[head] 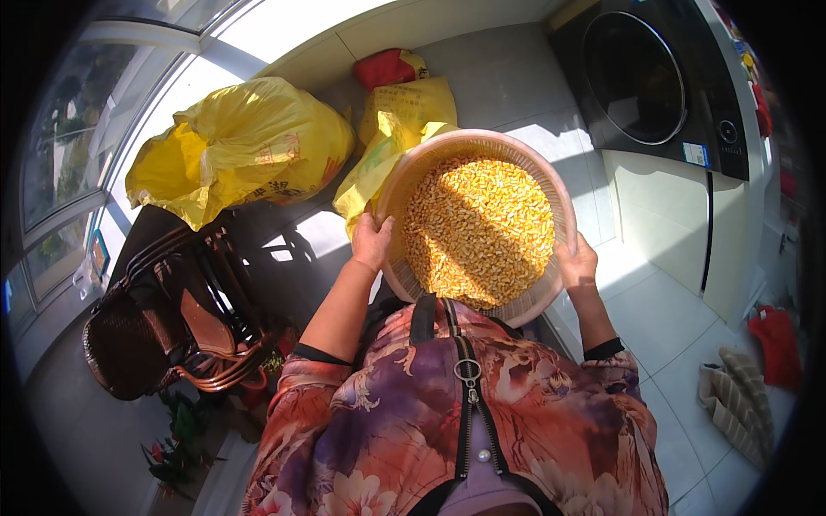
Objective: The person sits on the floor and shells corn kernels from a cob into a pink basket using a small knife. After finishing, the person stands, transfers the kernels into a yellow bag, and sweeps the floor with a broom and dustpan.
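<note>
A round pink plastic basket (481,137) with slatted walls is held in front of my body. Loose yellow corn kernels (481,226) fill much of it, and a band of shadow crosses them. My left hand (372,240) grips the rim on the left side. On the opposite side, my right hand (576,259) holds the rim, thumb up against it. A crumpled yellow plastic bag (371,177) lies against the basket's upper left edge, close to my left hand; whether that hand also pinches it is hard to tell.
A large yellow woven sack (271,142) gapes at the upper left. Behind the basket sits a red bag (387,68). Stacked wicker chairs (187,316) stand left, near potted plants (177,438). A black front-loading washing machine (635,77) is at the upper right, a striped cloth (739,400) lower right.
</note>
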A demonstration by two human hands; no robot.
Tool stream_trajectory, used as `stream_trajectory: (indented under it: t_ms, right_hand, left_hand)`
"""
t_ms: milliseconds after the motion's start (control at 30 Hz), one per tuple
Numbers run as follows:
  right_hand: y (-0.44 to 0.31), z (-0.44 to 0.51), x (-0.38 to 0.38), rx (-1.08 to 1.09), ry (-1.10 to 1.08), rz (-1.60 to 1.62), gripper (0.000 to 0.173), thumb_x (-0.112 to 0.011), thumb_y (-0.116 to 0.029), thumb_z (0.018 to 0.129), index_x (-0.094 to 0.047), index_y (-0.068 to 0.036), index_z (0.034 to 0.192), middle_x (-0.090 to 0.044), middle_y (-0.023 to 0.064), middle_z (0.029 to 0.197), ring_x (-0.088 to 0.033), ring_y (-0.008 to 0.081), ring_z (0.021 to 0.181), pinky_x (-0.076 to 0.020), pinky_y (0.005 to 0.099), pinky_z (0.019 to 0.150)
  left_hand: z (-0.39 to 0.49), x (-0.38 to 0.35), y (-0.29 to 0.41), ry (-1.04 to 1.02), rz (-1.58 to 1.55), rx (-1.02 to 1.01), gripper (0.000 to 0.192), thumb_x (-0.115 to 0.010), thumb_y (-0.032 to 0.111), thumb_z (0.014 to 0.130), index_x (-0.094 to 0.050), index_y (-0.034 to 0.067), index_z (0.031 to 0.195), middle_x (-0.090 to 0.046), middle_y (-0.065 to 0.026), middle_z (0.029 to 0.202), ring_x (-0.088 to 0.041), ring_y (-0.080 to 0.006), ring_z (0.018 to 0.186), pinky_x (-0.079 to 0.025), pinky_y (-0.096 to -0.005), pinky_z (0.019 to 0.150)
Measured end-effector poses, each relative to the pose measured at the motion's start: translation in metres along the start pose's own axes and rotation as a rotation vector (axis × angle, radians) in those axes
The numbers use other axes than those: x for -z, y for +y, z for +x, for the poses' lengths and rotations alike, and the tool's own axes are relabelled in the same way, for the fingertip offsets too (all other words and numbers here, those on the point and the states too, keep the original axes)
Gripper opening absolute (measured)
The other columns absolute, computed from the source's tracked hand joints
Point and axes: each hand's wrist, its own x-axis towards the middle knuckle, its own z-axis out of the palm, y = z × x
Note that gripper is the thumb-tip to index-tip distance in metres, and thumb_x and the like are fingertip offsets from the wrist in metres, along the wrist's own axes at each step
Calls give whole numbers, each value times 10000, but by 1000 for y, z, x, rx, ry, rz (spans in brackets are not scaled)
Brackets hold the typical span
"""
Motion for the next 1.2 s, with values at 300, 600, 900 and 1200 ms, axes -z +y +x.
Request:
stream_trajectory:
  t_ms: [300,600,900,1200]
  right_hand:
    - [16,-50,-16,-116,-204,114,314,-587,-47,839,-528,46,1133,-622,65,964,-556,96,867,-472,260,772]
    - [65,-64,-17,-435,-576,226,432,-582,-205,878,-452,14,1226,-622,85,996,-601,125,871,-512,267,748]
    - [30,111,-11,142,-453,-278,590,-619,-264,854,-384,-97,1369,-525,135,1186,-532,242,1084,-460,338,899]
    - [-13,188,-103,738,-682,-659,398,-622,-290,797,-598,-144,1166,-569,79,1138,-468,256,1149,-429,351,919]
  left_hand:
    - [25,9,8,39,-590,42,253,-694,122,801,-635,-18,1003,-636,-6,883,-551,-65,755,-446,-208,683]
    - [14,15,11,-12,-342,-125,141,-653,-48,795,-647,-23,933,-604,37,831,-532,-38,747,-450,-185,693]
    - [-1,23,7,35,-258,-184,62,-685,-14,793,-653,-19,846,-597,38,772,-514,-33,698,-440,-186,632]
    - [4,22,4,30,-222,-168,188,-650,-43,799,-655,-20,986,-634,13,859,-555,-43,772,-462,-197,692]
